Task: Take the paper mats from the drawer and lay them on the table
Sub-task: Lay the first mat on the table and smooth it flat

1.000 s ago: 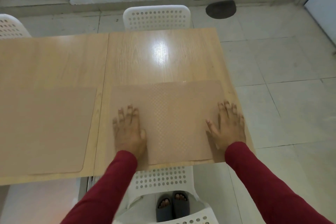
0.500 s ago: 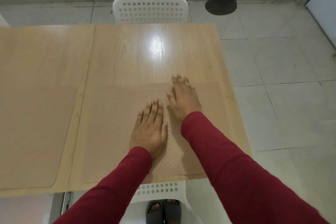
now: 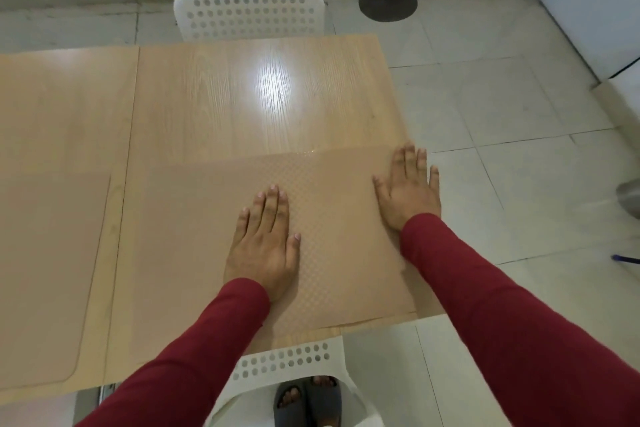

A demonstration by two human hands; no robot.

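A tan paper mat with a fine checked texture lies flat on the near right part of the wooden table. My left hand presses flat on the middle of this mat, fingers straight. My right hand lies flat on the mat's far right corner, at the table's right edge, fingers spread. A second, smooth tan mat lies on the left table section, apart from both hands. No drawer is in view.
A white perforated chair stands at the table's far side. Another white chair is tucked under the near edge, above my sandalled feet. Tiled floor lies to the right, with a dark round patch near the wall.
My right hand slid from the mat's middle top edge out to its far right corner. My left hand stays near the mat's centre. The camera shifted slightly.
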